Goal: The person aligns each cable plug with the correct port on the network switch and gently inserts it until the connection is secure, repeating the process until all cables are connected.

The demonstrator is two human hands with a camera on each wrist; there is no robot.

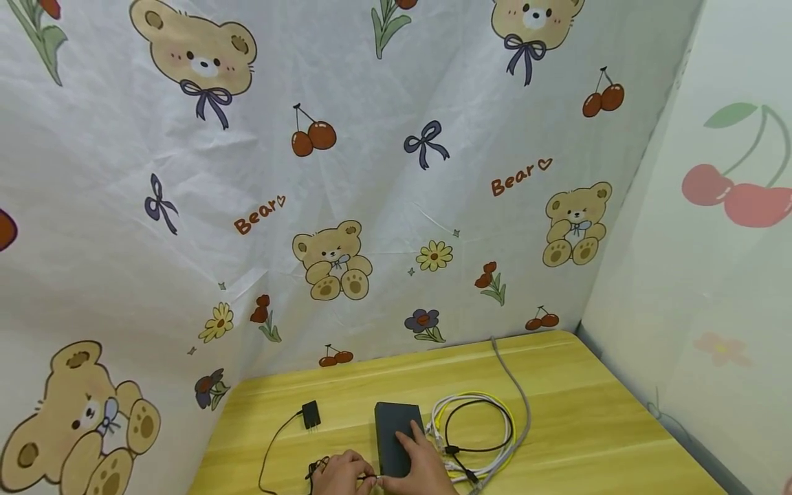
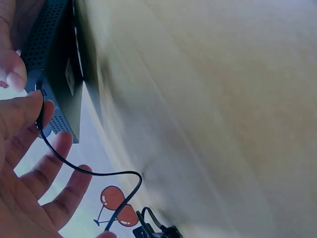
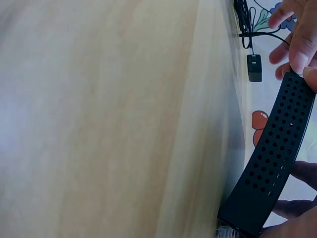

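A flat black network switch (image 1: 392, 430) with perforated sides lies on the table in front of me. My right hand (image 1: 421, 467) holds it at its right side, fingers spread over the top and thumb at the near left corner. Close to that corner, my left hand (image 1: 340, 474) pinches the plug (image 2: 39, 116) of a thin black power cable between thumb and index finger. In the left wrist view the plug's tip meets the switch's end face (image 2: 48, 101), its other fingers extended loosely. The cable (image 2: 99, 174) curves away below the hand.
A black power adapter (image 1: 311, 415) lies to the left on the wood-grain table (image 1: 557, 399), its cord (image 1: 267, 450) trailing toward me. Right of the switch are coiled white and yellow cables (image 1: 476, 394), a black cable (image 1: 482, 450) and a grey one (image 1: 522, 392). Printed fabric (image 1: 383, 192) hangs behind.
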